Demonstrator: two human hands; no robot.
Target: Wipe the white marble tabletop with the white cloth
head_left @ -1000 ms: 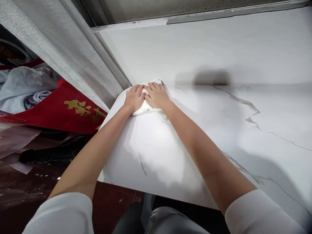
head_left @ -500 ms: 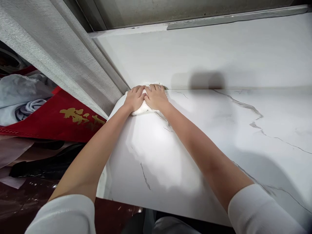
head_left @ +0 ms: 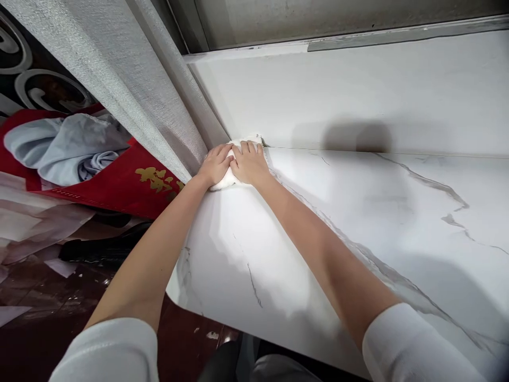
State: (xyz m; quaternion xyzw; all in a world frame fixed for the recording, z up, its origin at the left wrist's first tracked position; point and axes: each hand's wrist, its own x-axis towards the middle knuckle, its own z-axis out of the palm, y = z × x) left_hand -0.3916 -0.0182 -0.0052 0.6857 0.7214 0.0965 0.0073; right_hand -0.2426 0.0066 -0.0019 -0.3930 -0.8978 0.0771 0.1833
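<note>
A bunched white cloth (head_left: 228, 181) lies at the far left corner of a white marble-patterned tabletop (head_left: 286, 254), against the white wall behind. My left hand (head_left: 216, 165) is on the cloth's left part, its fingers closed over it. Beside it, my right hand (head_left: 251, 163) grips the right part, with the thumbs close together. Both arms are stretched far forward. Much of the cloth is hidden under the palms.
A light grey curtain (head_left: 131, 79) hangs close by the left hand. Left of it sit a red bag (head_left: 131, 175) with gold lettering and grey-blue fabric (head_left: 79, 143). A window ledge (head_left: 358, 40) runs along the back. Dark red floor (head_left: 186, 329) shows below.
The view has turned a little left, showing more of the red bag and the dark patterned thing behind it. Both hands stay on the cloth, now slightly nearer the curtain.
</note>
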